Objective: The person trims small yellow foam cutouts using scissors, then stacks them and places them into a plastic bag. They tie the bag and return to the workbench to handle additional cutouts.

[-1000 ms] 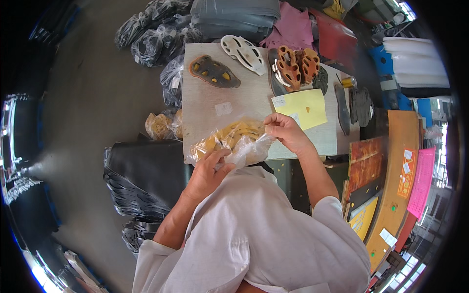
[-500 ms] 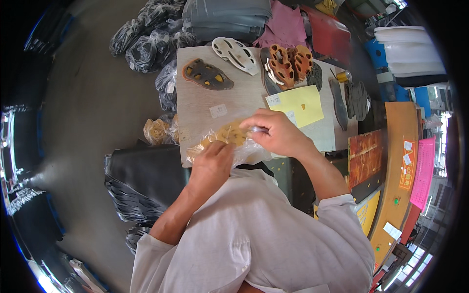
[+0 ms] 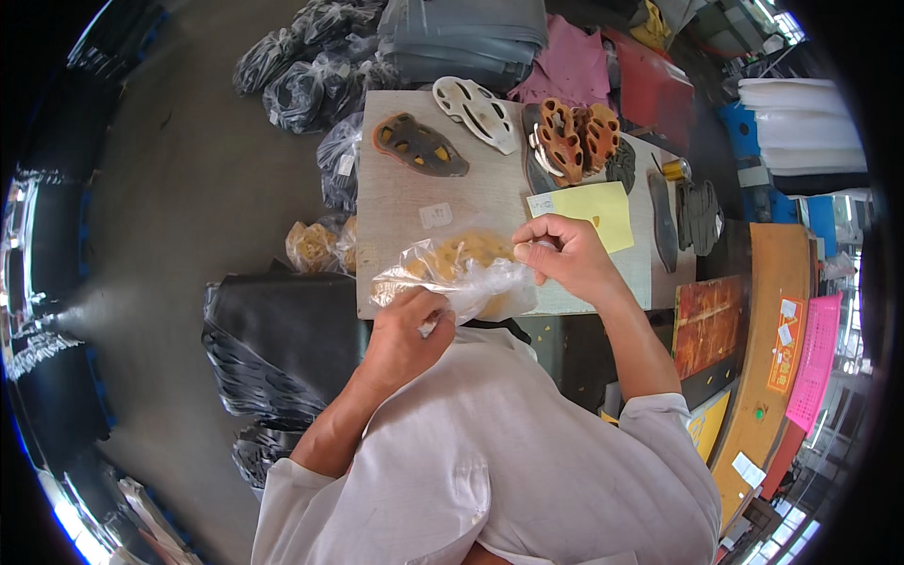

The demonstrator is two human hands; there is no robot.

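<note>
At the near edge of the tabletop (image 3: 388, 212) lies a clear plastic bag (image 3: 480, 282), plump with yellow pieces that show through its wrinkled film. Left hand (image 3: 411, 325) is on the bag's near left side, its fingers curled shut on a gather of the plastic (a pale tuft of film shows by the thumb). Right hand (image 3: 570, 259) is at the bag's far right corner, thumb and forefinger pinched together on the edge of the film, the remaining fingers bent inward.

Just beyond the bag lies a small pale label (image 3: 436, 216), flat on the wood. Farther beyond it and to the left is a dark sole-shaped form (image 3: 419, 146) with an orange rim and yellow bits in some of its openings; beyond the bag, nearer the far edge, is a white cut-out form (image 3: 482, 122). To the right of the bag and beyond it, a yellow sheet (image 3: 612, 202) lies partly behind the right hand, with brown openwork forms (image 3: 562, 155) propped farther off. Left of the bag and below the tabletop sits a stack of black folded sheets (image 3: 282, 325).
</note>
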